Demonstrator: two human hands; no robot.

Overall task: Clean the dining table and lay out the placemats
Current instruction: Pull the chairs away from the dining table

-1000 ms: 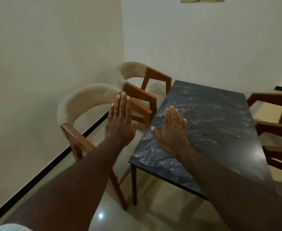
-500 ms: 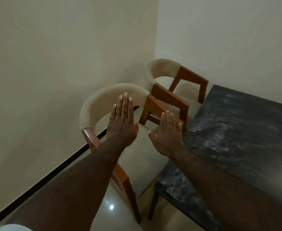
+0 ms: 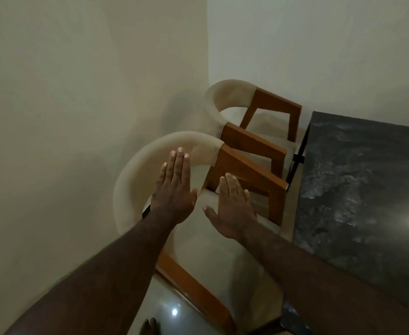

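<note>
The dark marbled dining table fills the right side of the head view, its top bare. My left hand is stretched out flat, palm down, fingers straight and together, in the air over the near chair. My right hand is held out the same way just beside it, above that chair's seat and left of the table edge. Neither hand holds anything. No placemats or cloth are in sight.
A second cream-backed chair with wooden arms stands behind the first, both pushed against the table's left side. Plain walls meet in a corner behind them. Glossy floor shows below, with my foot at the bottom edge.
The view has swung left, so the table slid to the right edge and the chairs came to the centre. My right hand now hangs over the chair instead of the table top.
</note>
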